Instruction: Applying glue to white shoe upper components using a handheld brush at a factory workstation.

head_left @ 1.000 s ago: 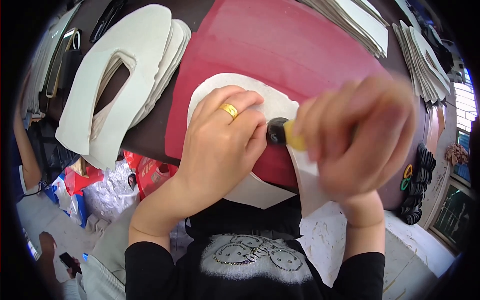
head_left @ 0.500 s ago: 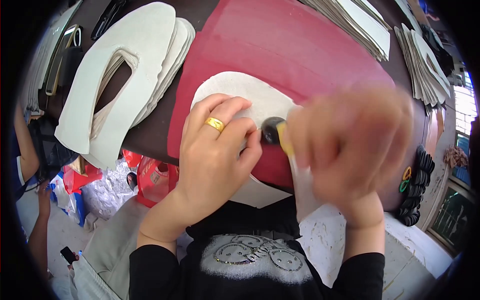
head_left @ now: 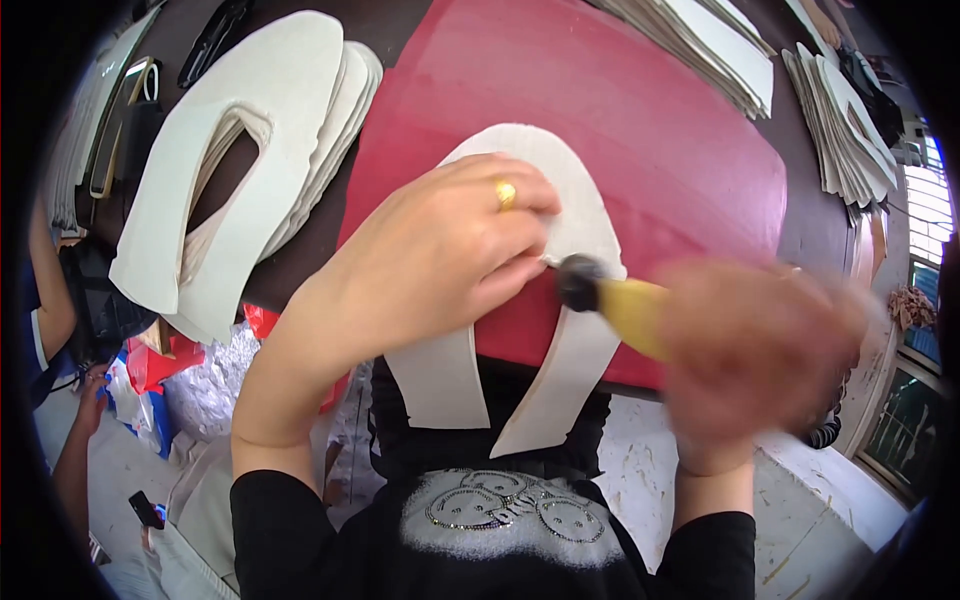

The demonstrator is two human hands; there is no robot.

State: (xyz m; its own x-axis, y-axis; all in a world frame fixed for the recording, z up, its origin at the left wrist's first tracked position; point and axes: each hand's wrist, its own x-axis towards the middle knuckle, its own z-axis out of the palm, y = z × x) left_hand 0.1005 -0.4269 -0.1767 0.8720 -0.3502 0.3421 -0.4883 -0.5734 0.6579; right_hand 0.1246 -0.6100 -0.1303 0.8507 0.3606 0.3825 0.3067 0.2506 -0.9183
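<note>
A white U-shaped shoe-upper piece lies on the red mat, its two legs hanging over the near edge toward my lap. My left hand, with a gold ring, rests across it, fingers curled and pinching at the inner curve. My right hand, smeared by motion, grips a hammer by its yellow handle. The hammer's round black head is right beside my left fingertips, at the inner edge of the piece. My left fingers hide part of that edge.
A stack of similar white U-shaped pieces stands on the dark table at left. More white stacks lie at the far right. Another person's hand holds a phone at lower left. A red bag sits below.
The white piece has turned, so both legs now point toward me. My left hand has shifted right and reaches across it. My right hand has moved right and nearer, baring the hammer's handle.
</note>
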